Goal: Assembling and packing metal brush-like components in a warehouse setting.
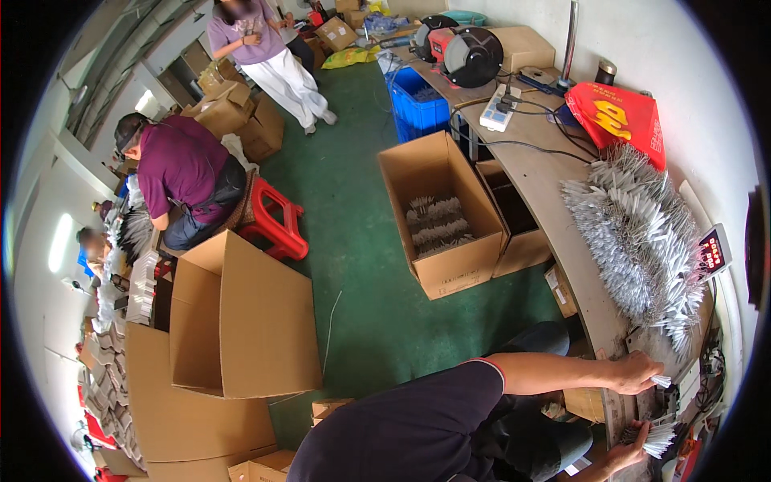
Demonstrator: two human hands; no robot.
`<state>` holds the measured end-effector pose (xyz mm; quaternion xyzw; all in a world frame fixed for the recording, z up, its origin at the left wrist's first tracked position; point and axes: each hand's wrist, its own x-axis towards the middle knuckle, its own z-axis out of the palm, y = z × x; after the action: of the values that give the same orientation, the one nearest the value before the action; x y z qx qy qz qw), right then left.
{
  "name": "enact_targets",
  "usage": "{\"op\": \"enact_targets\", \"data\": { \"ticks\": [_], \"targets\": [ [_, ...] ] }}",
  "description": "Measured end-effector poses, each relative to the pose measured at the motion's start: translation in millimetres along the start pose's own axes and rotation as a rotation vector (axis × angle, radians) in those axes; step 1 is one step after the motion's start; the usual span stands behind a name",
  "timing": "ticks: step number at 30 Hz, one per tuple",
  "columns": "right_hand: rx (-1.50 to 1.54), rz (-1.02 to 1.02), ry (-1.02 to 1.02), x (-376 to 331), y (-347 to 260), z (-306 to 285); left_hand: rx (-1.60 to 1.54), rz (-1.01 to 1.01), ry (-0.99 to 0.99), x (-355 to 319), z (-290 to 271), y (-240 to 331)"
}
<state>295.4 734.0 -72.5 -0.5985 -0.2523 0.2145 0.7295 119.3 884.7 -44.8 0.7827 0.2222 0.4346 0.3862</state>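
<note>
At the lower right, over the bench, my left hand (638, 373) is closed around a few slim white-ended pieces (661, 381), whose tips stick out past the fingers. Below it, my right hand (631, 451) grips a fuller bundle of thin white-ended pieces (658, 439), fanned out at the tips. What kind of part they are is too small to tell. A large heap of similar thin grey-and-white pieces (634, 233) lies on the bench (534, 165) beyond my hands. Beside the heap stands a small display with red digits (711, 251).
Open cartons stand by the bench, one (450, 277) holding rows of pieces; another large carton (269, 321) is at left. A red-and-black machine (462, 52), a power strip (496, 112) and a red bag (618, 120) are on the bench. A co-worker (189, 169) sits near a red stool (273, 217); another person (257, 40) stands behind.
</note>
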Motion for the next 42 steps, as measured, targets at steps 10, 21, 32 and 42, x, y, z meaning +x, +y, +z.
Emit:
{"op": "enact_targets", "data": {
  "ticks": [10,21,32,42],
  "targets": [
    [-0.176,-0.059,-0.031,-1,-4,-5,0.017,0.005,0.021,-2,-1,4],
    [-0.137,0.002,-0.041,-4,-12,4,0.025,0.027,0.045,-3,-2,5],
    [-0.116,0.037,-0.037,-11,-11,17,0.025,0.014,0.061,-8,-10,4],
    [-0.127,0.026,0.023,-9,-11,10,0.022,0.043,0.038,-3,-1,5]
  ]
}}
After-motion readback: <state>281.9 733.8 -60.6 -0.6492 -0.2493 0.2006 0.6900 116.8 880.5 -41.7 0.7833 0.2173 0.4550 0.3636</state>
